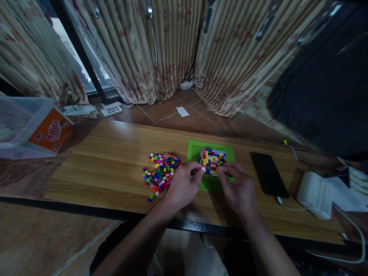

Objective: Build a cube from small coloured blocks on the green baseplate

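Dim, cool light — palest at the clear glass window pane (64, 36), upper left; a whitish sheen on the brown wood-grain tabletop (94, 153) (its far left part); soft shadow near the bare right hand (238, 186); wide-angle stretch splays the striped floral fabric curtains (138, 50) — fine detail soft.

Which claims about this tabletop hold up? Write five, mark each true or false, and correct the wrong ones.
1. The pile of loose bricks lies to the left of the green baseplate. True.
2. A white cable runs to the black phone. True.
3. The phone lies between the pile and the baseplate. False: it lies to the right of the baseplate.
4. The left hand pinches a small piece in its fingertips. True.
5. The brick block on the baseplate is all one colour. False: it is a mix of many colours.
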Available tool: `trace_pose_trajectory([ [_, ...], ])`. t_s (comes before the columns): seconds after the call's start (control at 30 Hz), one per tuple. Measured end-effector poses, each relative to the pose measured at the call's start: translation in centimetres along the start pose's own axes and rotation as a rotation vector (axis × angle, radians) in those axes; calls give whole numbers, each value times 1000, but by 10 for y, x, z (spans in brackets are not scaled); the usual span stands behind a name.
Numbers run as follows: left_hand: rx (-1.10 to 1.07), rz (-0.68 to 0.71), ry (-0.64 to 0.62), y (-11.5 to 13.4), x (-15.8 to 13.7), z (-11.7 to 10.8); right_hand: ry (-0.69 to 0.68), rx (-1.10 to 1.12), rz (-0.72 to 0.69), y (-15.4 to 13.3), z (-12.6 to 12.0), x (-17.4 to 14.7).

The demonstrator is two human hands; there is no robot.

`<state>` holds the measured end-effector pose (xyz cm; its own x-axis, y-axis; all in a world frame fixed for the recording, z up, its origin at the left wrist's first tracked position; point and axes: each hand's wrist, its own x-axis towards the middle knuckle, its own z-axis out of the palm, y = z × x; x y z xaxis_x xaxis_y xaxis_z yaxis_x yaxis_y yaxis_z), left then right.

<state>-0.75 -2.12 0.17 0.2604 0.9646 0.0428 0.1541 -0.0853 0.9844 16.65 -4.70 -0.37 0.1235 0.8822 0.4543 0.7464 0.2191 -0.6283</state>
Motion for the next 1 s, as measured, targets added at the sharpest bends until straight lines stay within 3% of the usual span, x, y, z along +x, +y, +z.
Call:
trace_pose_trajectory([
  [0.23,-60,-27,-62,-4,0,1,69,89,-31,-11,-2,-3],
  [0.57,-247,-28,-86,1,1,4,-94,191,-22,-18,4,-7],
  [1.0,-231,4,-93,4,-2,8,-23,220,-65,-21,2,-8],
])
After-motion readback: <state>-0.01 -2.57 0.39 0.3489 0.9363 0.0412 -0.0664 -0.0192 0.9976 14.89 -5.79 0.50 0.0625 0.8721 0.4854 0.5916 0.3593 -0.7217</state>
